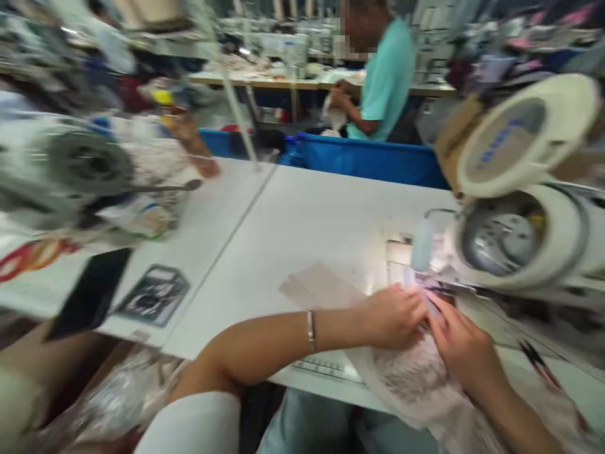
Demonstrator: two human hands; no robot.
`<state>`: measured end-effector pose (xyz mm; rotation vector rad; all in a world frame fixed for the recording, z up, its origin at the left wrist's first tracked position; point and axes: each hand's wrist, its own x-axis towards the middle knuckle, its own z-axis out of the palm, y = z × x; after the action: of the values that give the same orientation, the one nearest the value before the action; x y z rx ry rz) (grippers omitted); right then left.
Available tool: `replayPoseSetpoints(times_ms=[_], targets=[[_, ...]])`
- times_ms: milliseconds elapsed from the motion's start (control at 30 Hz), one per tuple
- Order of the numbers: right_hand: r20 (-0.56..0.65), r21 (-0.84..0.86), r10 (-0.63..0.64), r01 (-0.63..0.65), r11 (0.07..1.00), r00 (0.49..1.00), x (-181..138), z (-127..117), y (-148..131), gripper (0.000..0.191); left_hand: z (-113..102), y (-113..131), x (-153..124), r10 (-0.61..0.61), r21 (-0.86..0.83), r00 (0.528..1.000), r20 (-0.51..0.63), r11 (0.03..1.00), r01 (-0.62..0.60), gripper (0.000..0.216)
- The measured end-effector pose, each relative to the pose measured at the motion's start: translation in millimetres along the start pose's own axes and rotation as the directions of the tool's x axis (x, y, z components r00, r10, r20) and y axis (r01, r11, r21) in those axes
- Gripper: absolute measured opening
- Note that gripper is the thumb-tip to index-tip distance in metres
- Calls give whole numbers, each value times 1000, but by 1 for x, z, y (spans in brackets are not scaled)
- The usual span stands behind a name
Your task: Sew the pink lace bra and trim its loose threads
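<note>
My left hand (394,315), with a thin bracelet at the wrist, lies curled on a pale pink patterned fabric (411,378) on the white sewing table (302,221). My right hand (460,343) pinches the same fabric just beside it, fingers pressed together. Both hands sit right under the head of a white sewing machine (520,233), where a small light falls on the cloth. A flat piece of the fabric (321,287) spreads left of the hands. The picture is smeared by motion.
A black phone (89,293) and a dark card-like item (154,295) lie at the table's left front. Another machine (80,170) and clutter stand on the left. Blue bins (373,161) run behind the table. A person in a teal shirt (385,75) sits beyond.
</note>
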<state>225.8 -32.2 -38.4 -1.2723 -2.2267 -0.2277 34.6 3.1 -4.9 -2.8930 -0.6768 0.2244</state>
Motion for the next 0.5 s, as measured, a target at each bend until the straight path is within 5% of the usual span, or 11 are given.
replayPoseSetpoints(times_ms=[67,133,500], targets=[[8,-30,107,-107,994,994,-14,-12,1,39,7,5,13,-66,-186,959,-275,982,14,46],[-12,-16,159,-159,987,987,-14,-9,-1,35,17,5,14,-83,-241,914,-397,970,-16,42],[-6,-35,105,-105,994,994,-12,-6,-8,34,19,6,7,-85,-232,905,-417,973,-16,45]])
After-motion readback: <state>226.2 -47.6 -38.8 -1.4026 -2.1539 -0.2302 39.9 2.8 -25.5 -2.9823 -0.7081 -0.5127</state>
